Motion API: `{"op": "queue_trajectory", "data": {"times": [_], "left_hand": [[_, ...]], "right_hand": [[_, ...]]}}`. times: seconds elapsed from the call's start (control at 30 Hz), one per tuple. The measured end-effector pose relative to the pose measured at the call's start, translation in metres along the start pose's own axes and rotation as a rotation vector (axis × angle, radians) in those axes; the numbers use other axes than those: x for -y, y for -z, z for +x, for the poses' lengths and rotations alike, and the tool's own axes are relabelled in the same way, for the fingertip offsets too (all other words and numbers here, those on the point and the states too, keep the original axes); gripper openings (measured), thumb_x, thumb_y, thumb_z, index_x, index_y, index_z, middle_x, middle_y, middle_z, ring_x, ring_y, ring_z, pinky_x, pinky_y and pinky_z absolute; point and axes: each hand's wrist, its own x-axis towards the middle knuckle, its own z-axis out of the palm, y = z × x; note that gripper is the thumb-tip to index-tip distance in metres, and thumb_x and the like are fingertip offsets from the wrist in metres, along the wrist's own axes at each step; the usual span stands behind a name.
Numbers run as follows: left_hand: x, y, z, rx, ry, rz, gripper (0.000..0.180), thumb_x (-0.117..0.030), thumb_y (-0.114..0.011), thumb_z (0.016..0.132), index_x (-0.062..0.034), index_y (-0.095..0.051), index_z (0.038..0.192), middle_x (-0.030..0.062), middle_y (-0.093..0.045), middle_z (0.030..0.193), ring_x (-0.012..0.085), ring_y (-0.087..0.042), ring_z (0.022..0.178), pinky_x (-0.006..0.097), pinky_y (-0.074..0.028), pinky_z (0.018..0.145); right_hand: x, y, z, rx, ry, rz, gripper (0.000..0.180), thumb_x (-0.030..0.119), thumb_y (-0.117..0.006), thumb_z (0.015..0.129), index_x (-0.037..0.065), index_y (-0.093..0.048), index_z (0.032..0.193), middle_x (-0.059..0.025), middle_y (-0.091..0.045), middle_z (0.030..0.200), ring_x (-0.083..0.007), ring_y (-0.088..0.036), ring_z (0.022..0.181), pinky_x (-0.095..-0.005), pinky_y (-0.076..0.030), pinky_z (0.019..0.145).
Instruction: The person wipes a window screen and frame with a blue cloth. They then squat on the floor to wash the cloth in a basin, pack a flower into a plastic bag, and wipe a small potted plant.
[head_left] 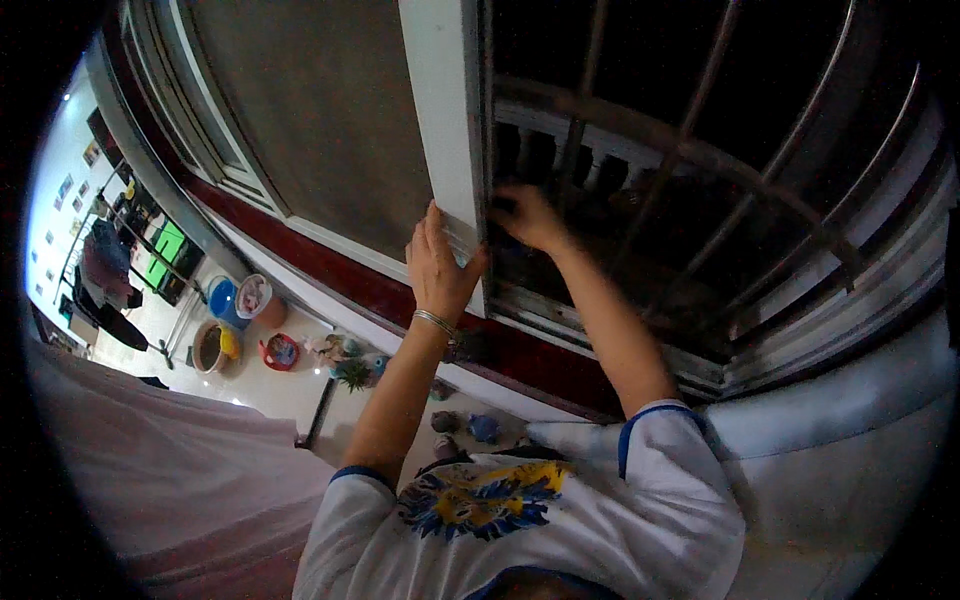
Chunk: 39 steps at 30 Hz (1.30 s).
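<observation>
My left hand [440, 270] lies against the white upright frame [447, 110] of a sliding window, fingers stretched upward and thumb apart; a bracelet [437, 322] circles the wrist. A dark screen panel [310, 110] fills the frame on its left side. My right hand [530, 217] reaches through the open part of the window to the far edge of that frame. Its fingers are curled close to the edge, and what they hold, if anything, is lost in the dark.
Metal security bars [700, 95] stand outside the opening, with a pale balustrade [610, 150] beyond. A dark red sill [340, 270] runs below the window. Down left are a blue bucket [225, 302], a red basin [280, 352] and a hanging pink cloth [190, 470].
</observation>
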Motion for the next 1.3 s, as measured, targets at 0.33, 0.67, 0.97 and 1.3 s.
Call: {"op": "queue_trajectory", "data": {"times": [0.33, 0.67, 0.97, 1.3], "left_hand": [[-0.004, 0.007, 0.001, 0.009, -0.015, -0.011, 0.083, -0.017, -0.074, 0.063, 0.0008, -0.03, 0.131, 0.0183, -0.05, 0.105, 0.0349, -0.051, 0.093, 0.04, -0.041, 0.078], [-0.015, 0.017, -0.007, -0.075, -0.093, 0.001, 0.087, -0.005, -0.074, 0.062, -0.0013, -0.028, 0.135, 0.0217, -0.046, 0.118, 0.0382, -0.046, 0.107, 0.041, -0.041, 0.09], [-0.073, -0.023, -0.048, 0.328, -0.032, -0.467, 0.073, -0.004, -0.067, 0.071, 0.0025, -0.031, 0.134, 0.0255, -0.04, 0.121, 0.0391, -0.046, 0.106, 0.041, -0.039, 0.092], [-0.154, -0.058, -0.068, 0.502, -0.304, -0.783, 0.068, 0.004, -0.057, 0.062, 0.007, -0.04, 0.128, 0.0199, -0.048, 0.098, 0.0335, -0.05, 0.087, 0.038, -0.045, 0.075]], "right_hand": [[0.001, -0.022, -0.009, -0.245, 0.027, -0.16, 0.028, 0.013, -0.06, 0.074, 0.005, -0.061, 0.101, -0.0189, -0.063, 0.09, -0.0383, -0.059, 0.085, -0.043, -0.047, 0.073], [0.014, 0.007, -0.048, -0.254, -0.043, -0.172, 0.018, 0.01, -0.06, 0.077, 0.003, -0.063, 0.094, -0.0173, -0.064, 0.09, -0.0311, -0.063, 0.084, -0.0348, -0.048, 0.07], [0.02, 0.083, -0.14, -0.289, -0.14, -0.181, 0.028, 0.01, -0.056, 0.08, 0.001, -0.059, 0.106, -0.0173, -0.064, 0.1, -0.03, -0.062, 0.091, -0.0351, -0.047, 0.077], [0.059, 0.153, -0.234, -0.424, -0.556, -0.479, 0.023, 0.011, -0.06, 0.081, -0.001, -0.061, 0.1, -0.0147, -0.065, 0.093, -0.0235, -0.063, 0.087, -0.032, -0.047, 0.075]]}}
